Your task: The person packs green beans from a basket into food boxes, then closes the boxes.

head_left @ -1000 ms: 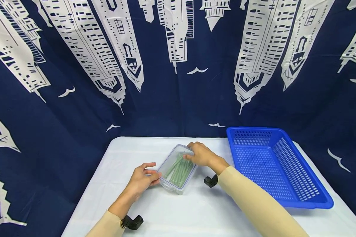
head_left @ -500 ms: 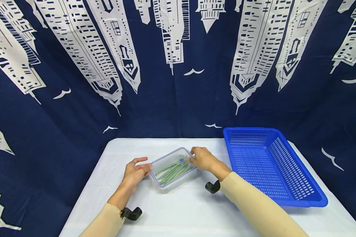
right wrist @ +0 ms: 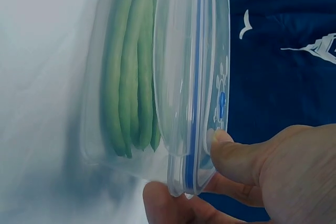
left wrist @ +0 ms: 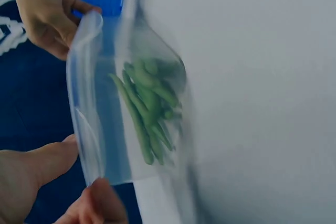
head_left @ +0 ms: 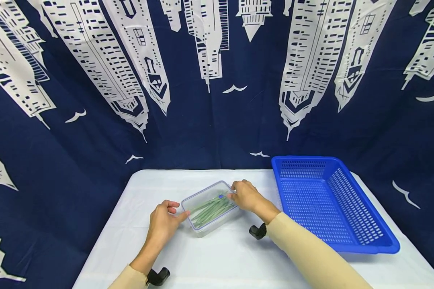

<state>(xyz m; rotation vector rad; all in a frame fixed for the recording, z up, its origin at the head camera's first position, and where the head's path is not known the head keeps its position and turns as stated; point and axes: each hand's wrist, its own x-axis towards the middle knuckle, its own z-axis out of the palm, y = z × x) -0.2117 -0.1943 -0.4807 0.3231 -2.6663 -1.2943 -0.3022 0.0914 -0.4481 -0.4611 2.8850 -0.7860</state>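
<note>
A clear plastic food container (head_left: 199, 200) with green beans (head_left: 212, 210) inside stands on the table, its blue-lined lid (right wrist: 202, 51) on. My right hand (head_left: 247, 196) holds its right end. In the right wrist view the thumb lies on the lid beside a small blue valve (right wrist: 222, 104), with fingers under the rim. At the left end is my left hand (head_left: 162, 222), thumb over the lid's edge. The left wrist view has that thumb and a fingertip (left wrist: 102, 195) on either side of the rim, lightly pinching it. Beans show through the wall.
A large blue plastic basket (head_left: 379, 208) stands on the right of the white-covered table (head_left: 224, 265). Behind the table hangs a dark blue cloth (head_left: 202, 140) with white buildings and birds. Both wrists carry a black camera (head_left: 257, 231).
The container has turned clockwise, its near end swinging left, so it lies more crosswise. My left hand has moved left with it and shifted its thumb on the rim. The right hand keeps hold.
</note>
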